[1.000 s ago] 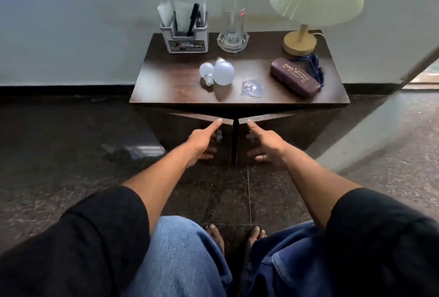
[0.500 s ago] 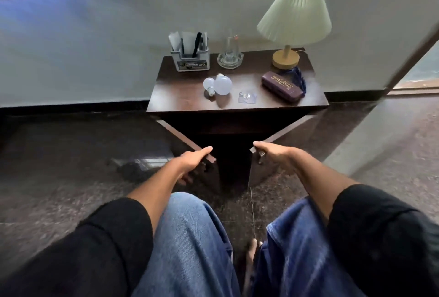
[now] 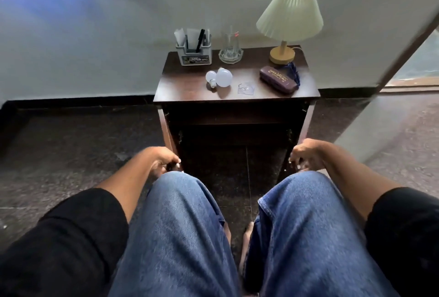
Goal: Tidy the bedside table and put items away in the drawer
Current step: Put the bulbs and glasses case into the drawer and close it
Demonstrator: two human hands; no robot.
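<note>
1. Head view: pale wall behind, dark speckled floor [image 3: 71,144] below, and a dark wooden bedside counter [image 3: 190,89] standing against the wall.
2. Both cabinet doors are swung wide open, the left door [image 3: 167,135] and right door [image 3: 300,135] seen edge-on, with a dark interior between them; whether it holds anything cannot be told.
3. Left hand [image 3: 164,160] is curled around the outer edge of the left door, fingers closed on it.
4. Right hand [image 3: 306,155] is likewise curled closed on the edge of the right door.
5. At the back of the counter stand a grey pen holder [image 3: 193,55] with a black pen and papers, a clear glass [image 3: 231,47] on a glass dish, and a lamp [image 3: 288,18] with a pleated pale shade and wooden base.
6. Nearer the front lie two white bulbs [image 3: 219,78] touching each other, a small clear packet [image 3: 245,88] just beside them, and a maroon glasses case [image 3: 278,79] at the right with a blue cord [image 3: 293,70] behind it.
7. Knees in blue jeans [image 3: 180,225] fill the foreground; black sleeves [image 3: 71,237] cover the upper arms.
</note>
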